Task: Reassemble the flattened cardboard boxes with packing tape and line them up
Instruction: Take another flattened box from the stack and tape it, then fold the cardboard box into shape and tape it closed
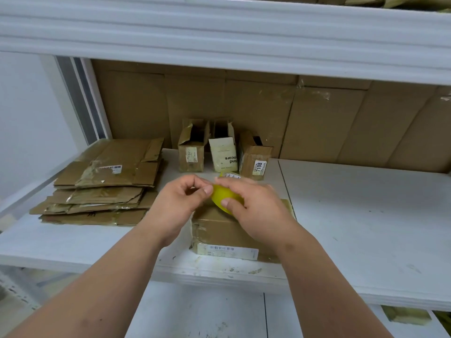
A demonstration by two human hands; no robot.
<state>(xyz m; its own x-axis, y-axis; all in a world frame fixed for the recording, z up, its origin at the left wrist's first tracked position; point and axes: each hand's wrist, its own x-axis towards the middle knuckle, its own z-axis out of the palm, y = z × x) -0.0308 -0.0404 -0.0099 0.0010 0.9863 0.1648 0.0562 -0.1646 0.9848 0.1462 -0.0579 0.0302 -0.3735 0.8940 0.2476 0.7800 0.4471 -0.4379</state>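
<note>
My right hand grips a yellow roll of packing tape just above a brown cardboard box that lies on the white shelf. My left hand has its fingers curled, and its fingertips pinch at the roll's left edge. A barcode label shows on the box's near side. Three assembled small boxes stand in a row at the back. A stack of flattened cardboard boxes lies at the left.
Large cardboard sheets line the shelf's back wall. An upper shelf hangs overhead. A lower shelf shows beneath my arms, and the right half of the working shelf holds nothing.
</note>
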